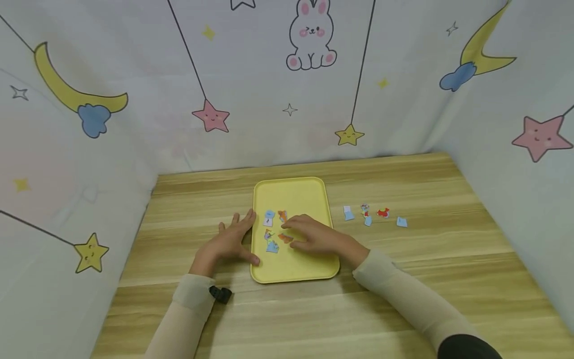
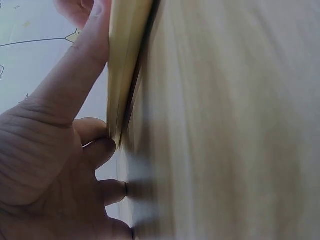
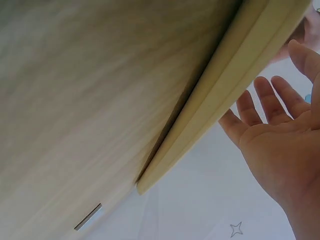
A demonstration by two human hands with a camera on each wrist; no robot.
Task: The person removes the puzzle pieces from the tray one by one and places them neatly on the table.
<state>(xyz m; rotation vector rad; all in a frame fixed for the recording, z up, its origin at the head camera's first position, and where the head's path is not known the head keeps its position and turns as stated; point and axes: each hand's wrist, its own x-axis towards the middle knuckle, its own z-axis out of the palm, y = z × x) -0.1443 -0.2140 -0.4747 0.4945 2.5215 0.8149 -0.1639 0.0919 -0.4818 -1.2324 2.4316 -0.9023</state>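
A yellow tray lies on the wooden table. My left hand is at its left edge, fingers spread, with the thumb touching the rim. In the left wrist view the thumb lies against the tray's side. My right hand hovers over the tray's middle, fingers loosely extended and apparently holding nothing. Just beside its fingertips are an orange piece and another orange piece. To their left lie a blue-and-white piece, a multicoloured piece and a light-blue piece, all small and flat.
Right of the tray, several small flat pieces lie on the table: a pale-blue-and-pink one, a red one and a light-blue one among them. A white cloth wall with printed stars and a rabbit surrounds the table.
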